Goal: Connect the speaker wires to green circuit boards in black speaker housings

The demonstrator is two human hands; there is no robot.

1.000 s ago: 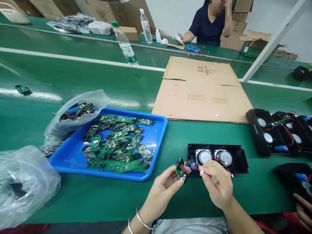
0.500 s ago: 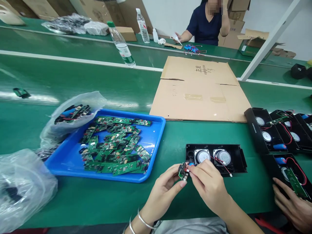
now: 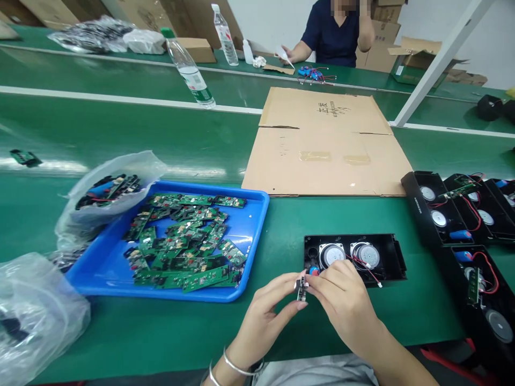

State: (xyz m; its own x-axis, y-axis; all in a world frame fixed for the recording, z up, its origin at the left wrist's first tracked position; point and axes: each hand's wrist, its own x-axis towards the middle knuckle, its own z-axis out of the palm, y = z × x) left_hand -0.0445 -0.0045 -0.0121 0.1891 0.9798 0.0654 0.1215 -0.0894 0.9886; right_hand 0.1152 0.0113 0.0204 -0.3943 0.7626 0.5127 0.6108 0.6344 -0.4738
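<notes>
A small circuit board point(image 3: 301, 289), seen nearly edge-on, is pinched between the fingers and thumb of my left hand point(image 3: 269, 305). My right hand point(image 3: 345, 300) is closed at the board's right side; its fingertips press together there, and what they grip is too small to make out. Just behind my hands lies a black speaker housing point(image 3: 392, 257) with two round speakers point(image 3: 368, 255), a blue cylinder point(image 3: 314, 271) and thin red and black wires. To the left, a blue tray point(image 3: 257, 236) holds several green circuit boards point(image 3: 205, 277).
Plastic bags point(image 3: 38, 316) lie left of the tray. A flat cardboard sheet point(image 3: 330, 166) is beyond the housing. More black housings point(image 3: 422, 214) stand at the right. Bottles point(image 3: 193, 80) and a seated person point(image 3: 336, 35) are at the back.
The held board has turned more edge-on between my hands. Another person's hand at the right has left the view, uncovering a housing. The whole view has shifted slightly.
</notes>
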